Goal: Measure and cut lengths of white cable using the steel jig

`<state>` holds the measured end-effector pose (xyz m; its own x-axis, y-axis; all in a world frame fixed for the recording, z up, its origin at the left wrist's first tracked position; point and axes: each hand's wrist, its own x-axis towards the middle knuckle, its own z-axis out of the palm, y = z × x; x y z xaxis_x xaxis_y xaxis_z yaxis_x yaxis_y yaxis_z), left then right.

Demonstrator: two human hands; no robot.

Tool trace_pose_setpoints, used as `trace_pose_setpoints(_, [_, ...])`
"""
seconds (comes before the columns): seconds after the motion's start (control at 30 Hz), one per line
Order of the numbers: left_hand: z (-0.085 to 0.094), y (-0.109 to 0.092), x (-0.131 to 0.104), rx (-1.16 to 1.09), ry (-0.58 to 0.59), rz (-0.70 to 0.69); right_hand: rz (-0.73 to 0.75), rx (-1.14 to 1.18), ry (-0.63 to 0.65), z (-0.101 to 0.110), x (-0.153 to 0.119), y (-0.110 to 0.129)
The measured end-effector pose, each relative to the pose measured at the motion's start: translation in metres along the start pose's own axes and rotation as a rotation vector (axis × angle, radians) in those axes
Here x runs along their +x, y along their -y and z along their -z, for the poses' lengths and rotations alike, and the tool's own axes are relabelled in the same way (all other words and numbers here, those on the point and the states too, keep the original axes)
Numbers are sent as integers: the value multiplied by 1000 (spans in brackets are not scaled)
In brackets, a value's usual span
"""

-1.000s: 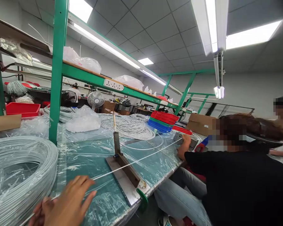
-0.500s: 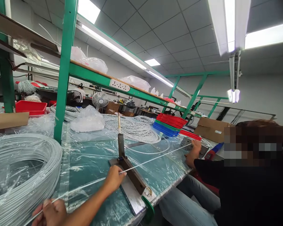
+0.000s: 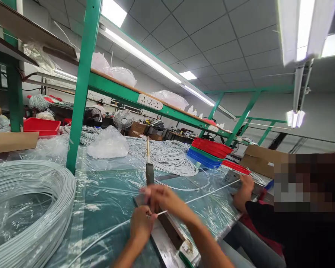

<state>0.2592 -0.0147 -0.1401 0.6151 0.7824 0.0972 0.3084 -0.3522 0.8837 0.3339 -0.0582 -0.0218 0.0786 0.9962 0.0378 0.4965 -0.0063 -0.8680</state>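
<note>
My left hand is closed on a thin white cable, thumb and fingers pinching it above the bench tool. My right hand is just beyond and above it, fingers apart and smeared by motion, with nothing visibly in them. It overlaps the foot of an upright dark metal lever; touch is unclear. That lever belongs to a tool on a metal base with a long dark bar. The cable runs right to a co-worker's hand and sags away to the lower left.
A large coil of white cable lies on the left; another loose coil is behind the tool. Stacked red and blue trays stand at the back right. A green post rises from the plastic-covered bench. A co-worker sits on the right.
One of my hands was low at the left on the cable; now both hands are close together at the tool. The cable's left part hangs slack. The view has turned slightly left.
</note>
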Motion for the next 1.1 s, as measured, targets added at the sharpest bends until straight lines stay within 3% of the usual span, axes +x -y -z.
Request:
trace_pose_setpoints(0.03, [-2,2,1,-6,-6,1,-58,-51,-237,19,15,2])
trace_pose_setpoints(0.07, [-4,4,1,-11,-18,0,-66,-70,-376,37,35,2])
trace_pose_setpoints(0.13, [-8,7,3,-22,-45,-6,-106,-79,-521,68,78,-1])
trace_pose_setpoints(0.2, [-11,8,6,-23,-64,-3,-160,-74,-566,90,117,-7])
trace_pose_setpoints(0.3, [-13,6,9,-3,-66,18,-240,-48,-556,106,157,-15])
trace_pose_setpoints(0.43, [-12,5,11,8,-76,33,-314,29,-532,112,181,-19])
trace_pose_setpoints(0.57, [-11,5,11,10,-75,65,-366,102,-528,113,188,-18])
trace_pose_setpoints(0.7, [-10,6,12,35,-60,81,-354,171,-572,115,176,-12])
trace_pose_setpoints(0.8, [-11,9,13,100,-82,54,-301,252,-602,122,150,-3])
trace_pose_setpoints(0.93, [-10,11,13,222,-69,22,-252,384,-622,136,94,11])
trace_pose_setpoints(1.1, [-3,6,9,350,3,-30,-324,500,-654,139,3,18])
